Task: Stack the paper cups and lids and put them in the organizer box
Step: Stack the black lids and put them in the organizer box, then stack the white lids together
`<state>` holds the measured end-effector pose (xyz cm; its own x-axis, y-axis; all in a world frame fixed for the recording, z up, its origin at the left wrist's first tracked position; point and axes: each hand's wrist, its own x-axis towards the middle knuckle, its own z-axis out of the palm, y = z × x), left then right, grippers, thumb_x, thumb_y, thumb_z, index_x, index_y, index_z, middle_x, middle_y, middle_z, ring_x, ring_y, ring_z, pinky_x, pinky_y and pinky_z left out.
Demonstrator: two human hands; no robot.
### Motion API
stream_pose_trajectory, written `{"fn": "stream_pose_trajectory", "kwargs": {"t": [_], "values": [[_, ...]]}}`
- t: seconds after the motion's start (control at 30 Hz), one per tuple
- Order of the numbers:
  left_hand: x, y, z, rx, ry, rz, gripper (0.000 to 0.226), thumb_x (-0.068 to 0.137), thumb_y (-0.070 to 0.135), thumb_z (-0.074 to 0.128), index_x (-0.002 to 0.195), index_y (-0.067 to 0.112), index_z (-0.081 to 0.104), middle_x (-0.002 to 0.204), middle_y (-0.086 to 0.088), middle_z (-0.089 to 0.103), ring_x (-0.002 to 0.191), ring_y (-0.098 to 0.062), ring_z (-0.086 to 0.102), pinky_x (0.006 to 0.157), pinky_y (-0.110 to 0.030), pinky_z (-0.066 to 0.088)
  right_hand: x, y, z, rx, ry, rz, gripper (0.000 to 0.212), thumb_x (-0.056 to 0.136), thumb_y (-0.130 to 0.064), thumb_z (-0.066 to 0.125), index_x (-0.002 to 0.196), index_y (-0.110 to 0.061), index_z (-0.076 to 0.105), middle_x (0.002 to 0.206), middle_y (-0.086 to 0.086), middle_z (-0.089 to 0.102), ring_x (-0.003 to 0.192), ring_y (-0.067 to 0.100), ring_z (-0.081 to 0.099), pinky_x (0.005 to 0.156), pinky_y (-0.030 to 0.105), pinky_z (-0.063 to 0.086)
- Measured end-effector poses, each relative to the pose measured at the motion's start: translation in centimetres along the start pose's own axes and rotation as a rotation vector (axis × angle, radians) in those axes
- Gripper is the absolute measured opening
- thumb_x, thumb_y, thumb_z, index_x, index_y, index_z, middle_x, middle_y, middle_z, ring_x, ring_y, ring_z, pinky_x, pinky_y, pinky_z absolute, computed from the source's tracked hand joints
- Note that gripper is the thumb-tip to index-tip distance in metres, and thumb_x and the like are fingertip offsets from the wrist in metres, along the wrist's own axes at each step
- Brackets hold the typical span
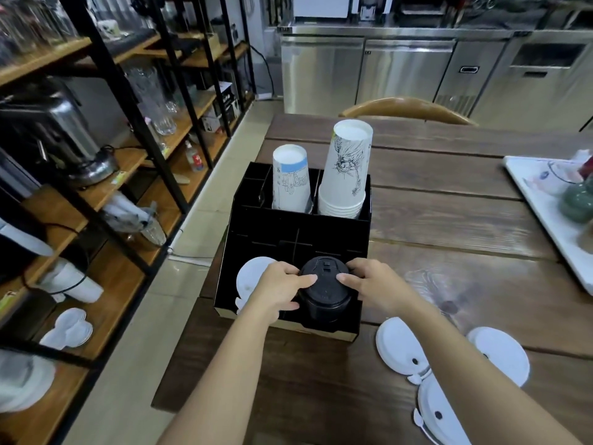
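Observation:
A black organizer box (298, 234) stands on the wooden table's left part. Its back compartments hold two upside-down stacks of paper cups: a shorter one with blue print (290, 181) on the left and a taller one with black drawings (346, 170) on the right. A stack of black lids (324, 293) sits in the front right compartment. My left hand (278, 289) and my right hand (373, 285) grip that stack from either side, thumbs on top. White lids (252, 276) lie in the front left compartment, partly hidden by my left hand.
Loose white lids (398, 346) (500, 354) (439, 409) lie on the table (449, 200) near my right forearm. A white tray (542, 200) with dishes sits at the right edge. Shelving with glassware runs along the left. A chair back (406, 109) stands behind the table.

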<state>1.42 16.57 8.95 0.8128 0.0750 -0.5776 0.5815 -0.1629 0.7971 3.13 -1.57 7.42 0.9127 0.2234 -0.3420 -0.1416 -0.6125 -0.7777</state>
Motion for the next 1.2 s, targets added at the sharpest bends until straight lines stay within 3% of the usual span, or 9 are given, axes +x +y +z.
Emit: {"fn": "stream_pose_trajectory", "kwargs": {"t": [0.1, 0.23, 0.37, 0.5, 0.63, 0.73, 0.8, 0.93, 1.2], "values": [[0.1, 0.0, 0.0, 0.022, -0.026, 0.014, 0.017, 0.085, 0.017, 0.067, 0.095, 0.014, 0.054, 0.112, -0.009, 0.059, 0.111, -0.027, 0.058, 0.093, -0.043, 0.05, -0.1, 0.0, -0.1, -0.013, -0.031, 0.01, 0.023, 0.093, -0.033, 0.053, 0.108, -0.018, 0.06, 0.097, 0.0, 0.067, 0.076, 0.018, 0.062, 0.063, 0.024, 0.048], [0.4, 0.0, 0.2, 0.219, 0.055, 0.103, 0.035, 0.087, 0.027, 0.065, 0.115, 0.011, 0.054, 0.123, -0.008, 0.057, 0.111, -0.025, 0.055, 0.095, -0.037, 0.045, -0.3, 0.3, 0.2, -0.057, 0.145, -0.05, 0.047, 0.091, -0.036, 0.055, 0.132, -0.015, 0.048, 0.118, 0.0, 0.058, 0.102, 0.02, 0.059, 0.089, 0.032, 0.049], [-0.5, 1.0, 1.5, 0.367, 0.316, 0.416, 0.033, 0.092, 0.026, 0.055, 0.122, 0.012, 0.052, 0.125, -0.004, 0.052, 0.115, -0.019, 0.051, 0.09, -0.028, 0.04, -1.0, 1.2, -0.8, 0.043, 0.441, -0.105, 0.029, 0.091, -0.028, 0.056, 0.113, -0.011, 0.062, 0.092, 0.0, 0.064, 0.084, 0.016, 0.059, 0.079, 0.033, 0.049], [-2.6, 1.3, 5.9, 0.35, 0.214, 0.646, 0.018, 0.092, 0.021, 0.054, 0.108, 0.014, 0.058, 0.103, 0.001, 0.059, 0.094, -0.014, 0.057, 0.085, -0.03, 0.048, -1.9, 4.2, -2.2, -0.05, 0.466, 0.018, 0.026, 0.091, -0.023, 0.055, 0.108, -0.005, 0.063, 0.089, 0.002, 0.064, 0.081, 0.021, 0.061, 0.075, 0.033, 0.048], [-3.3, -2.1, 11.5, 0.655, -0.136, 0.573, 0.024, 0.093, 0.023, 0.05, 0.115, 0.014, 0.052, 0.115, -0.003, 0.053, 0.105, -0.021, 0.053, 0.088, -0.036, 0.045, -4.0, 7.3, -2.7, -0.157, 0.361, 0.167, 0.03, 0.092, -0.026, 0.054, 0.114, -0.007, 0.059, 0.114, 0.012, 0.067, 0.099, 0.026, 0.061, 0.078, 0.03, 0.044], [-2.9, -4.9, 14.1, 0.931, -0.262, 0.457, 0.044, 0.092, 0.028, 0.051, 0.131, 0.011, 0.038, 0.131, -0.009, 0.04, 0.123, -0.029, 0.041, 0.097, -0.038, 0.038, -5.6, 9.1, -2.6, -0.185, 0.23, 0.27, 0.038, 0.091, -0.032, 0.055, 0.122, -0.009, 0.054, 0.123, 0.014, 0.06, 0.113, 0.03, 0.057, 0.083, 0.031, 0.041], [-2.4, -6.4, 15.0, 1.008, -0.257, 0.384, 0.06, 0.09, 0.032, 0.055, 0.139, 0.01, 0.028, 0.137, -0.012, 0.037, 0.129, -0.03, 0.037, 0.099, -0.039, 0.038, -6.6, 10.3, -2.4, -0.172, 0.117, 0.297, 0.03, 0.091, -0.034, 0.055, 0.117, -0.017, 0.053, 0.113, 0.01, 0.059, 0.112, 0.033, 0.056, 0.082, 0.034, 0.041], [-1.4, -8.5, 16.0, 1.08, -0.275, 0.34, 0.084, 0.087, 0.037, 0.06, 0.148, 0.014, 0.007, 0.151, -0.016, 0.025, 0.139, -0.031, 0.024, 0.109, -0.038, 0.032, -7.9, 12.1, -1.6, -0.096, 0.047, 0.369, 0.059, 0.089, -0.037, 0.056, 0.141, -0.02, 0.034, 0.136, 0.005, 0.051, 0.121, 0.026, 0.049, 0.092, 0.032, 0.04], [-0.4, -8.8, 15.4, 0.929, -0.226, 0.4, 0.105, 0.077, 0.028, 0.074, 0.149, 0.015, -0.001, 0.151, -0.007, 0.024, 0.138, -0.025, 0.024, 0.109, -0.031, 0.028, -8.6, 12.5, -0.5, 0.268, 0.251, 0.28, 0.048, 0.081, -0.017, 0.066, 0.127, -0.018, 0.05, 0.121, 0.002, 0.057, 0.112, 0.019, 0.054, 0.097, 0.037, 0.045]]}}
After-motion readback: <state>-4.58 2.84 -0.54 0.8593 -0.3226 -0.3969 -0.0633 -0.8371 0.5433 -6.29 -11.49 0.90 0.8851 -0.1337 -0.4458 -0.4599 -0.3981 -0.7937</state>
